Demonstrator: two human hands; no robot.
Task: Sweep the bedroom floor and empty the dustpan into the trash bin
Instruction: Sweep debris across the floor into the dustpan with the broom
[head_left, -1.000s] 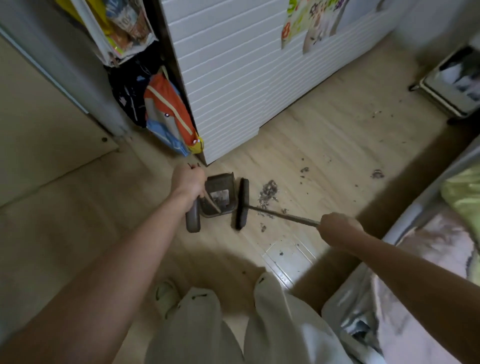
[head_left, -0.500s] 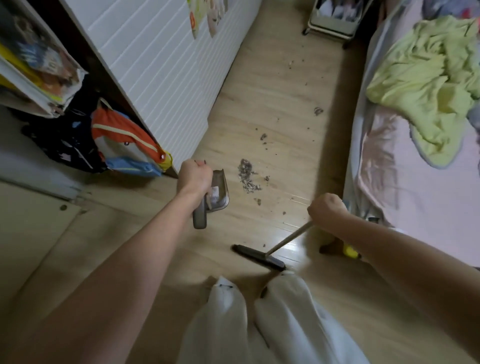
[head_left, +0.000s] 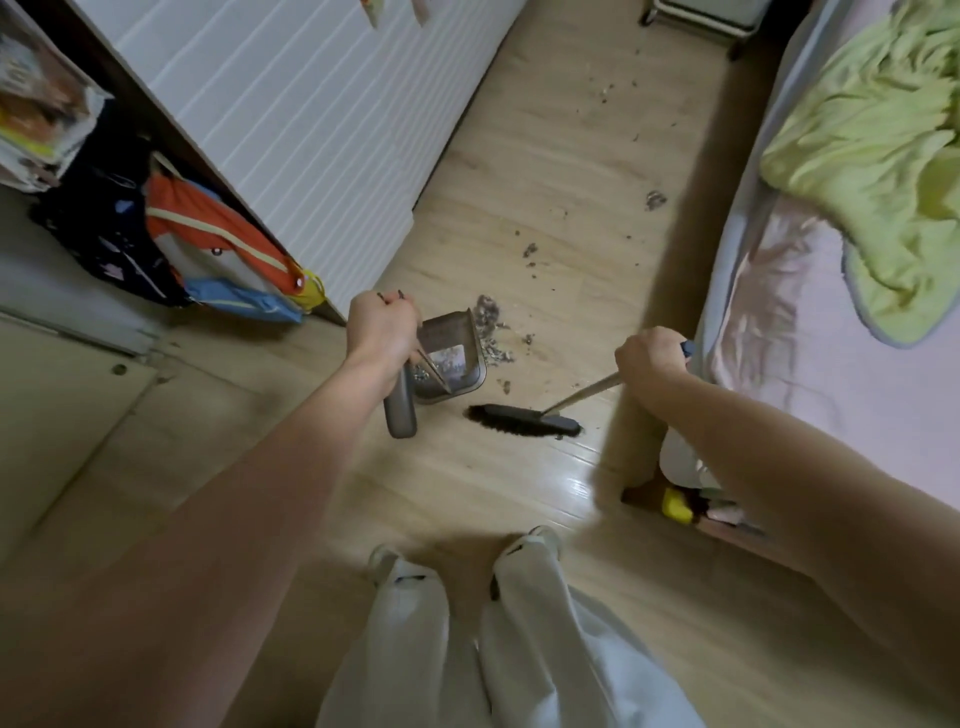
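Note:
A grey dustpan (head_left: 451, 358) rests on the wooden floor with some debris inside; my left hand (head_left: 382, 327) grips its upright handle. My right hand (head_left: 649, 358) grips the thin handle of a broom whose black brush head (head_left: 524, 420) lies on the floor just right of and nearer than the pan. A pile of grey dust and crumbs (head_left: 491, 332) sits at the pan's far edge. More specks (head_left: 655, 200) trail up the floor toward the far end. No trash bin is in view.
A white slatted cabinet (head_left: 311, 119) stands on the left with an orange-and-blue bag (head_left: 223, 254) beside it. A bed (head_left: 810, 312) with a green blanket (head_left: 878, 156) fills the right. A wheeled cart (head_left: 701, 15) stands at the far end. My feet (head_left: 467, 556) are below.
The view has swung toward the bed. The broom head was pulled away from the dust pile toward me, then moved up close beside the dustpan. The dustpan stays near the pile.

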